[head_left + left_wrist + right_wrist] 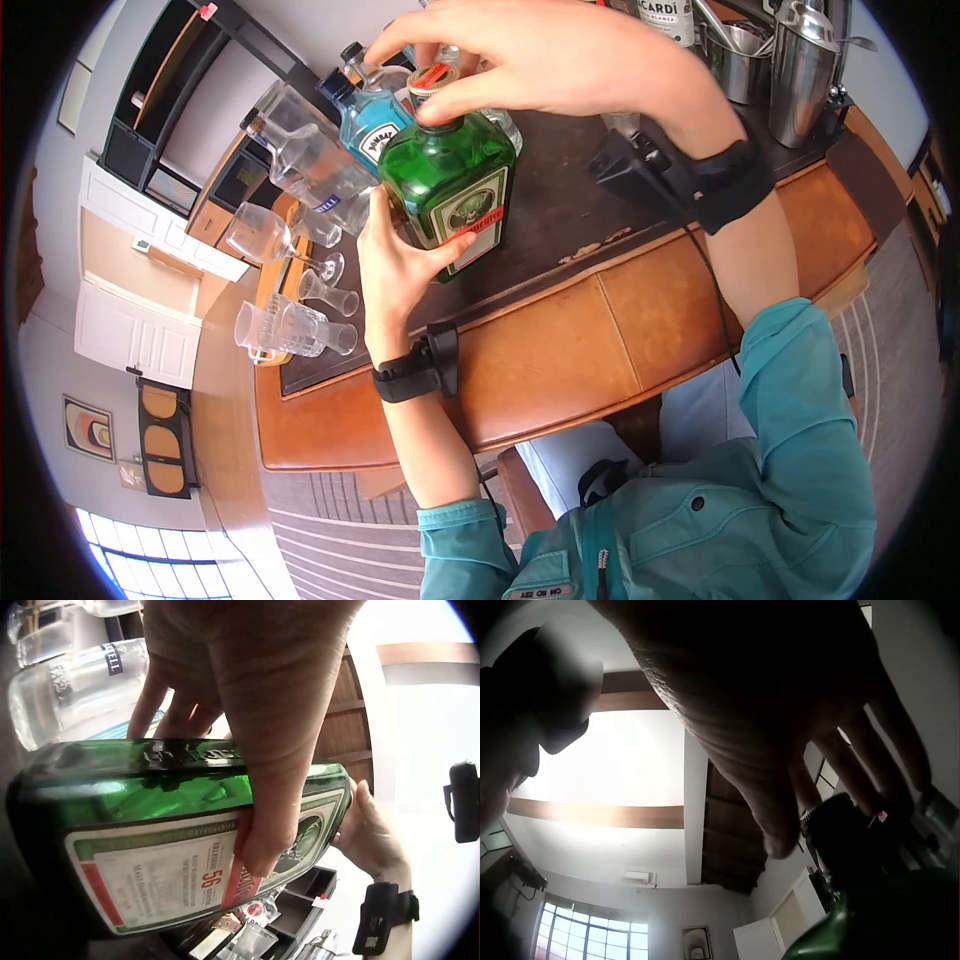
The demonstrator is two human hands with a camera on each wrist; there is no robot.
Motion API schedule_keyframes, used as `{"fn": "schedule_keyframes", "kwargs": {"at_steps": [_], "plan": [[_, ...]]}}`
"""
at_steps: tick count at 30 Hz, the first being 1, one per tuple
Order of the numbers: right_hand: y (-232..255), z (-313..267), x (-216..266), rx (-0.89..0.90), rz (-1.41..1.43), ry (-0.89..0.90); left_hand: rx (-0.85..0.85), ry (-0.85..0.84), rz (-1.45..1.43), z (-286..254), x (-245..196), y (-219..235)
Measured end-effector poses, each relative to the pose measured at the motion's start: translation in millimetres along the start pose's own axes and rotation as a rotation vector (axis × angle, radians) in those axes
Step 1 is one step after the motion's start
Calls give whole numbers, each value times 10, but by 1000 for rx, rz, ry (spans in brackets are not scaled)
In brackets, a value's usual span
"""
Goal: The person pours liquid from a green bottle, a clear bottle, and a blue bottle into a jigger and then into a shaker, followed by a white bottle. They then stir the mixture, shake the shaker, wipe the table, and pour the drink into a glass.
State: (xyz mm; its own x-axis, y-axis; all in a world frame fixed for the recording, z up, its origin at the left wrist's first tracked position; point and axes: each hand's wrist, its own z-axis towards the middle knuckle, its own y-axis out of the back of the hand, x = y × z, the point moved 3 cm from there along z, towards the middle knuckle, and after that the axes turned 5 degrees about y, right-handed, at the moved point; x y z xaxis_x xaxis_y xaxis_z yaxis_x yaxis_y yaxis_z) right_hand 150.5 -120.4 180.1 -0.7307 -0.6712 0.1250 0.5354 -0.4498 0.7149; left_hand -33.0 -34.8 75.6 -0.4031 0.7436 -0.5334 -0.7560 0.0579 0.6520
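Note:
A square green glass liqueur bottle (440, 165) stands upright on the dark tabletop in the head view. My left hand (392, 270) grips its body from the near left side, thumb across the label (470, 213), fingers behind, as the left wrist view also shows. Over the bottle's top reaches my right hand (545, 60). Its thumb lies close beside the neck, and its fingers extend past the cap (433, 77), spread rather than curled. The right wrist view shows the dark cap (836, 825) between thumb and fingers.
Left of the green bottle stand a blue bottle (372, 122) and a clear bottle (310, 165). A wine glass (258, 233) and several small glasses are at the table's left end. A metal shaker (803, 75) stands at the back right. The leather edge (560, 350) runs along the front.

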Motion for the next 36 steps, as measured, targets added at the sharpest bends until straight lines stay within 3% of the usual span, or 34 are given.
{"fn": "schedule_keyframes", "kwargs": {"at_steps": [1,3,5,7,8,9,11,12,14,15,17,18,20,23,24,26,27,29,31,33,34,36], "plan": [[75,15,50,3,2,0,9,14,-14,3,0,-3],[226,5,224,243,200,-74,20,30,-28,-2,-6,-5],[238,-29,342,158,99,-42,17,11,-25,-2,-27,-8],[234,53,273,354,-91,-289,19,-4,-23,-3,-29,-19],[283,23,265,480,-90,-155,18,-17,-21,-2,-27,-18],[261,-40,292,475,-91,-157,20,-22,-19,-2,-19,-16],[253,-119,435,29,-61,-172,9,-7,-20,4,-3,-21],[189,-150,388,30,-63,-175,11,-8,-23,6,-11,-21],[145,-229,404,-382,-85,359,12,11,-30,2,-25,-14],[93,-187,291,-381,-84,357,14,12,-30,1,-28,-14],[-23,21,139,-85,-76,221,24,22,-57,2,-27,-20],[43,-2,132,-85,-75,220,25,23,-57,2,-19,-21],[199,37,276,353,56,-175,21,-23,-43,6,-12,-24],[223,24,181,494,-2,-141,28,10,-30,7,-27,-24],[150,11,161,493,-2,-142,29,10,-31,7,-30,-27],[-12,3,77,149,0,-204,11,8,-37,0,-26,-17],[-57,-8,44,152,2,-201,9,11,-38,-5,-26,-10],[-47,-17,48,43,109,104,18,24,-23,-1,-37,-6],[-63,-12,63,104,3,192,17,21,-30,1,-40,-5],[-62,6,80,192,2,-1,18,15,-36,1,-36,-8],[44,53,185,192,2,-1,18,9,-31,2,-35,-9],[208,83,306,547,46,-416,19,2,-26,3,-32,-11]]}}
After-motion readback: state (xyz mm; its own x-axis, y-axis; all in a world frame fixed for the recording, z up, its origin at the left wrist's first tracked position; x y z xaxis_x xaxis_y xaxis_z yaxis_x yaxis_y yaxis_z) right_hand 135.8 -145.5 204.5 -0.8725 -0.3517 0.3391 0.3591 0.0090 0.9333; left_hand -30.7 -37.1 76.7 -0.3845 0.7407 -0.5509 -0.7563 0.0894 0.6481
